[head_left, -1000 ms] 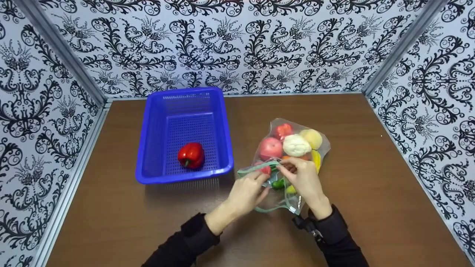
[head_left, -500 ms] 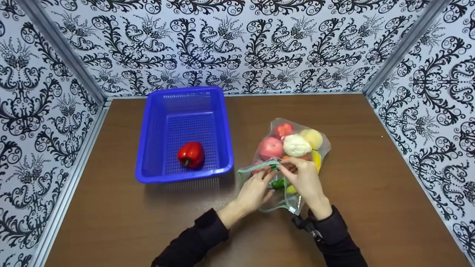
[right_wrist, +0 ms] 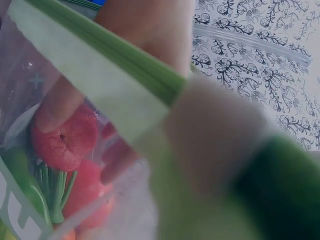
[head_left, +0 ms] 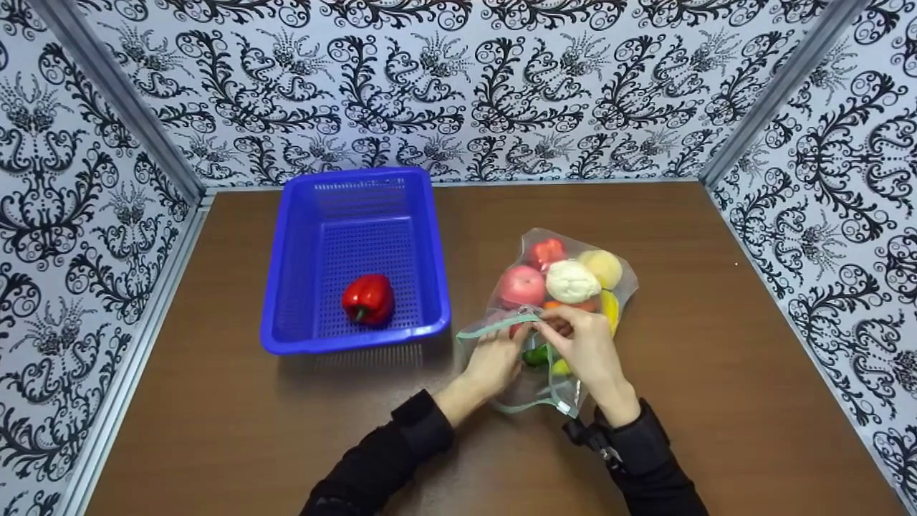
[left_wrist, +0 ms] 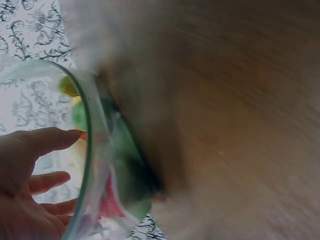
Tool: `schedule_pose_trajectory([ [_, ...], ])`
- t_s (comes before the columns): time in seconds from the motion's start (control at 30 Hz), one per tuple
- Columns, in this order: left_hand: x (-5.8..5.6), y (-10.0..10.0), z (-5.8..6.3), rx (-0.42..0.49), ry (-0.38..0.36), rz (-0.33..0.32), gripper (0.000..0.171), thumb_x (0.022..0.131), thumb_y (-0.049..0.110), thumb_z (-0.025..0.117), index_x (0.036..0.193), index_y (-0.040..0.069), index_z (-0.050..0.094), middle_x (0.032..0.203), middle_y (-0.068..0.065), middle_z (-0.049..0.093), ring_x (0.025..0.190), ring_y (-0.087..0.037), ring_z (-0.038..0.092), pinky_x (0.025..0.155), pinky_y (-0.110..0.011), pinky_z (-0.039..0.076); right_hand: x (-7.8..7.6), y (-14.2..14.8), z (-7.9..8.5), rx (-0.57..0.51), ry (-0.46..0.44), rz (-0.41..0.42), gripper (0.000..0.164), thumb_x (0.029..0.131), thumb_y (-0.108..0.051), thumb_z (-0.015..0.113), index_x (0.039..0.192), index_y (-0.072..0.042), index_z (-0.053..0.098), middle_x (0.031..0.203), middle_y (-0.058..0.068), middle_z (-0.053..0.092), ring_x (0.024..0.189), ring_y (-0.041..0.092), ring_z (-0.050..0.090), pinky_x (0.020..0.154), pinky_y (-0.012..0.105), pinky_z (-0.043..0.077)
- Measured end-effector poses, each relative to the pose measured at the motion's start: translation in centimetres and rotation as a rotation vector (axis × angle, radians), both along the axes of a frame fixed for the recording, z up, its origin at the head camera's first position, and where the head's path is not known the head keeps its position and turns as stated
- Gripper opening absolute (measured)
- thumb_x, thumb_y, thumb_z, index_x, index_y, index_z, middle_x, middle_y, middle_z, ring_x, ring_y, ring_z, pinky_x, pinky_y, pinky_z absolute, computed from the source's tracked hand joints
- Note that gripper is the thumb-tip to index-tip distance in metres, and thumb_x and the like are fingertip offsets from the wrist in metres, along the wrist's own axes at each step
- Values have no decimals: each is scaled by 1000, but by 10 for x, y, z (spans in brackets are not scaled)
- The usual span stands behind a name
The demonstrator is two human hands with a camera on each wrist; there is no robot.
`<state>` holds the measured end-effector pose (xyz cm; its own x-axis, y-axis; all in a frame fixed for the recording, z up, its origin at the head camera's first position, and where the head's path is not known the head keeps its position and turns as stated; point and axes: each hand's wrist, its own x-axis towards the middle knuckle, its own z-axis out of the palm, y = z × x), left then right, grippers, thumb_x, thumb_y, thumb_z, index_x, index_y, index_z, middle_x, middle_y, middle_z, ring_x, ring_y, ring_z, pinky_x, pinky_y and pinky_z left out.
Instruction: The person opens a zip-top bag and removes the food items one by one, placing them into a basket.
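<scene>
A see-through zip bag [head_left: 498,327] with a pale green rim lies on the table, its mouth toward me. My left hand [head_left: 493,369] reaches into the mouth, fingers under the upper rim. In the left wrist view its fingers [left_wrist: 50,142] are spread and fairly straight. At the rim, my right hand [head_left: 589,351] pinches the green edge and holds it up. Through the plastic show a round red piece [right_wrist: 65,137] close to the left fingers, a green pepper [head_left: 536,355], a pinkish round fruit [head_left: 521,286], a white knobbly piece [head_left: 573,280] and a banana [head_left: 610,308].
A blue plastic basket [head_left: 276,287] stands left of the bag, with a red bell pepper [head_left: 368,299] in it. Patterned walls [head_left: 458,93] border the brown table [head_left: 716,322] at the back and sides.
My left hand has moved right and deeper into the bag, its fingers passing under the upper rim. The right hand keeps its hold on the rim.
</scene>
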<state>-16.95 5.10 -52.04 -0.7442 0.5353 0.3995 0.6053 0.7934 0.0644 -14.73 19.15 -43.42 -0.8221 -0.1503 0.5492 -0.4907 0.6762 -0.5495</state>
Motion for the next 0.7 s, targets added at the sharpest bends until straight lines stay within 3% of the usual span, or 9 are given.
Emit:
schedule_pose_trajectory([
  [0.13, -6, -1, -11, 22, 122, 18, 51, 66, 13, 68, 114, 9, 52, 96, -11, 58, 79, -23, 59, 62, -31, 50, 0, -1, 0, 12, 3, -2, 10, 70, -4, 72, 78, -3, 66, 64, 1, 63, 54, 8, 57, 49, 20, 47],
  [0.37, -14, 2, -20, 4, 212, 65, 42, 65, 12, 64, 106, 9, 54, 95, -15, 54, 90, -29, 52, 81, -37, 44, 1, -2, -1, 37, 0, -13, 10, 70, -3, 72, 78, -5, 66, 63, 1, 62, 53, 6, 56, 49, 20, 46],
  [0.6, -20, 7, -24, -42, 290, 148, 31, 68, 13, 62, 99, 12, 58, 96, -12, 56, 87, -26, 54, 75, -33, 47, 1, -1, -3, 34, 7, -8, 10, 69, -4, 73, 77, -5, 67, 63, 2, 62, 53, 5, 56, 49, 19, 46],
  [0.7, -22, 9, -27, -82, 387, 188, 24, 71, 12, 58, 95, 14, 59, 94, -10, 58, 84, -23, 56, 70, -30, 48, 1, -2, -3, 29, 16, -1, 11, 69, -3, 73, 77, -5, 67, 63, 2, 63, 52, 5, 56, 48, 19, 46],
])
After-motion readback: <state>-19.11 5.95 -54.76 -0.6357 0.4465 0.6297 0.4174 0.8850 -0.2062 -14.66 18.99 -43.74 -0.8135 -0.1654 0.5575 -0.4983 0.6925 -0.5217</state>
